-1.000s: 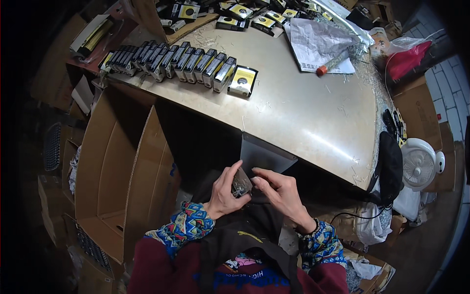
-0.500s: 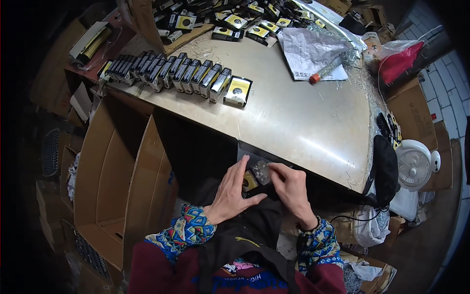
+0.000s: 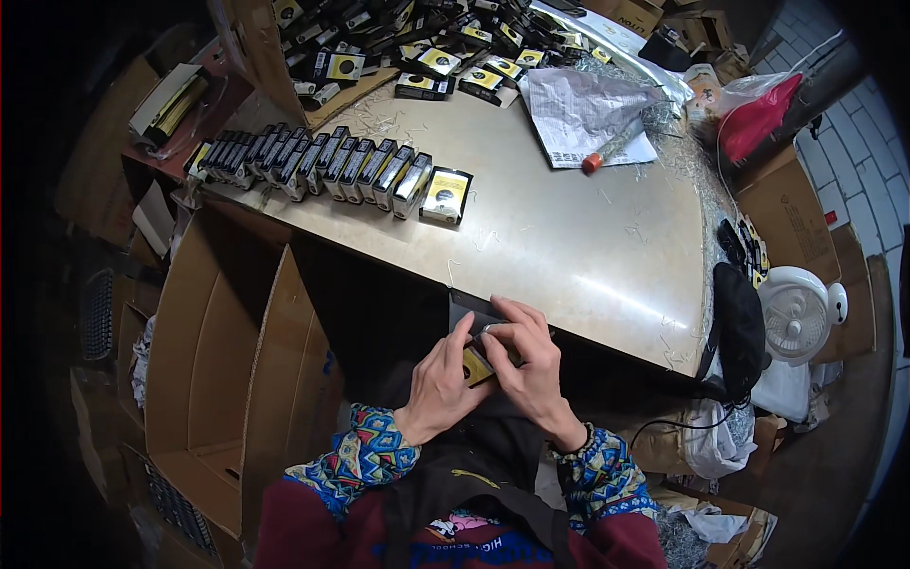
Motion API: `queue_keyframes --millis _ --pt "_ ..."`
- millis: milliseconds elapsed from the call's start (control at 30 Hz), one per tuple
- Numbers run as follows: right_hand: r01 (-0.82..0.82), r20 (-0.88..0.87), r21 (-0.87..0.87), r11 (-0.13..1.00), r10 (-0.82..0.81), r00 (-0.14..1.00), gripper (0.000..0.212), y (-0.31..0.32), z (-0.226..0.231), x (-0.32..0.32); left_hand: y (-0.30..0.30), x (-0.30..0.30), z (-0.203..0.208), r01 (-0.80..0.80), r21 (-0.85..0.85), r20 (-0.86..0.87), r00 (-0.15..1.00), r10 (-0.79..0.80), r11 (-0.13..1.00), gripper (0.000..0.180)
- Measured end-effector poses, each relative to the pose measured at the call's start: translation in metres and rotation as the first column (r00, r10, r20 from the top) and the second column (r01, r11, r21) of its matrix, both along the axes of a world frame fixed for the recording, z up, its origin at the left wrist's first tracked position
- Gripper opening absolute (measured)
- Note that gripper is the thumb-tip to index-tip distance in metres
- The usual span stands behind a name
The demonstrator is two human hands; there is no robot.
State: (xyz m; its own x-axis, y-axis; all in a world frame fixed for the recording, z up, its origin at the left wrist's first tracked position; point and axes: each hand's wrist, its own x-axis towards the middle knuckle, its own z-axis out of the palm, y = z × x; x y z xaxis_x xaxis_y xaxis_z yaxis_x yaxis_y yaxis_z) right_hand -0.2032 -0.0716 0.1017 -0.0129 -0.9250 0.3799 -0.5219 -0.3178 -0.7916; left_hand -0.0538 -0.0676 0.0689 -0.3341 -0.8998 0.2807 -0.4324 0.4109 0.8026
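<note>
Below the table's near edge, my left hand (image 3: 441,384) is closed along the left side of a small black-and-yellow box (image 3: 476,366). My right hand (image 3: 531,365) bends over the box from the right, thumb and fingertips pinched together at its upper part. A shiny bit of a small clear bag (image 3: 487,331) shows at these fingertips; the rest of it is hidden. Beyond the hands, a row of similar boxes (image 3: 355,169) stands on edge along the table's near left side. One more box (image 3: 445,195) lies flat at the row's right end.
A heap of boxes (image 3: 436,62) covers the back of the table (image 3: 559,247). Crumpled paper (image 3: 578,114) lies there with an orange-capped tube (image 3: 593,163). A large open carton (image 3: 223,379) stands at left. To the right are a white fan (image 3: 796,318) and a black cloth (image 3: 737,332).
My right hand has moved left and over the box, with its fingers now curled at it. The clear bag, plainly visible before, is now mostly hidden. The whole view has shifted slightly.
</note>
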Motion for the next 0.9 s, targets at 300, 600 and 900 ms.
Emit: queue_keyframes --millis 300,600,900 --pt "-0.021 -0.143 -0.140 0.990 0.001 0.990 0.020 0.011 0.009 -0.018 -0.006 0.004 0.004 -0.091 -0.013 -0.065 0.994 0.090 0.996 0.086" --pt "-0.006 0.210 0.151 0.989 -0.026 0.977 0.024 0.023 -0.004 0.009 -0.005 -0.001 0.002 -0.087 0.017 -0.035 0.996 0.087 0.996 0.068" --pt "0.035 0.425 0.434 0.900 -0.239 0.873 0.023 0.025 -0.003 0.015 0.000 -0.003 0.006 -0.092 0.032 0.094 0.992 0.089 0.995 0.061"
